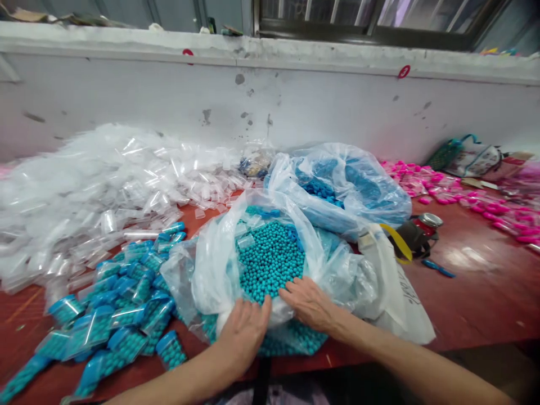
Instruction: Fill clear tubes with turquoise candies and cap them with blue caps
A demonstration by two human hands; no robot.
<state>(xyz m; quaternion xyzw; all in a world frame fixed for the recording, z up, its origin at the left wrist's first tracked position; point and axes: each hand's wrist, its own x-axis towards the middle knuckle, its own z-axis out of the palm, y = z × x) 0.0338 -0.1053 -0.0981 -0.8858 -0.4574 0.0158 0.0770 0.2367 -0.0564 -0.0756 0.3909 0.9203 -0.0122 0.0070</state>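
A clear plastic bag (211, 270) full of small teal beads (270, 253) stands at the table's near edge, its mouth wide and its rim rolled outward. Curled over the near rim is my left hand (247, 326), gripping the plastic with its thumb beside the beads. My right hand (310, 304) holds the same rim a little to the right, fingertips at the edge of the beads. A few small clear pieces lie on the beads at the back of the bag. The palms and the plastic under them are hidden.
Filled jars (126, 301) with blue lids lie heaped at left, before a big pile of clear containers (105, 185). Behind is a bag of blue pieces (324, 188). To the right are a white sack (388, 281), a metal-capped flask (430, 220), a blue tool (439, 268) and pink items (485, 208).
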